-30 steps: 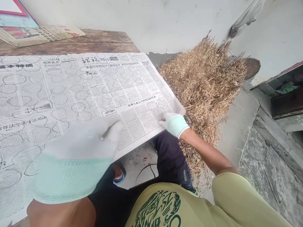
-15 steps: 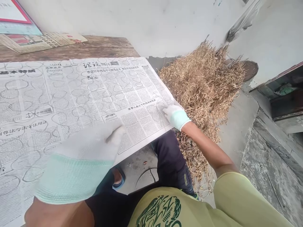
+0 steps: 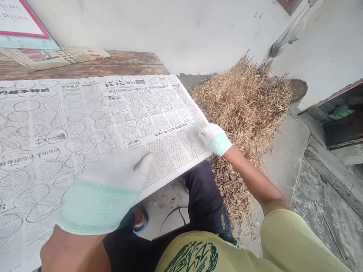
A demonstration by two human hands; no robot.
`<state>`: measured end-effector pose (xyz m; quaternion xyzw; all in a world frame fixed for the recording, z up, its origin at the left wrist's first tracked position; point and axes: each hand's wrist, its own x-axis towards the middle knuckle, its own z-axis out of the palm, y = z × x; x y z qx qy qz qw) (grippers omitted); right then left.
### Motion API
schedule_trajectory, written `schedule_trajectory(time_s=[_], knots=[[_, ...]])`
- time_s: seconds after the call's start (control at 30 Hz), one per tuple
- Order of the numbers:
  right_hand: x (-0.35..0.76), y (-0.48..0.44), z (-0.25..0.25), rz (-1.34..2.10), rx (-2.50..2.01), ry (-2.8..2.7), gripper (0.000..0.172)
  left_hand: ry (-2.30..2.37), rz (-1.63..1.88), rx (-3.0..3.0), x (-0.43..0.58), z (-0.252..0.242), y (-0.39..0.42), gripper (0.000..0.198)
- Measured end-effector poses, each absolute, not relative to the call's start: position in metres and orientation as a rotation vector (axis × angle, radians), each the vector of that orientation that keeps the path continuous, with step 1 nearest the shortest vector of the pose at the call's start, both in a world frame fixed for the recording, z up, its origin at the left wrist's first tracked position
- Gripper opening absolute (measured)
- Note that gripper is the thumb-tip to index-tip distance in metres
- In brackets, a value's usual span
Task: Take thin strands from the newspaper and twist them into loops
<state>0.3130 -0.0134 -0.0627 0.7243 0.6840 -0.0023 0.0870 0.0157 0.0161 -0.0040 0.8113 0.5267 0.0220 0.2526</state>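
Newspaper lies spread over the wooden table, its near right corner overhanging the table's edge. The left hand pinches its near edge and the right hand is closed on that corner. Even, gentle tension seems wise — thin paper tears.

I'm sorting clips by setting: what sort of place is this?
Probably a rural yard or porch beside a house: a heap of dry stalks lies on bare concrete against a plastered wall, and a newspaper is spread over a weathered wooden table.
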Motion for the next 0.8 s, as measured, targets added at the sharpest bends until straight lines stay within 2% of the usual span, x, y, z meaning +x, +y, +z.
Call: schedule_trajectory(time_s=[0.1,0.27,0.47,0.8], knots=[[0.314,-0.009,-0.055,-0.047,2.254,2.035,0.036,1.464,-0.037,2.244,0.023,-0.008,0.016,0.038],[0.315,-0.003,-0.039,-0.265,2.431,1.981,0.038,1.470,-0.004,2.192,0.032,-0.020,0.021,0.036],[0.326,0.005,-0.026,-0.231,2.551,2.047,0.028,1.440,-0.023,2.177,0.035,-0.027,0.028,0.038],[0.348,0.022,-0.030,-0.477,2.725,2.104,0.016,1.460,-0.017,2.243,0.036,-0.038,0.031,0.037]])
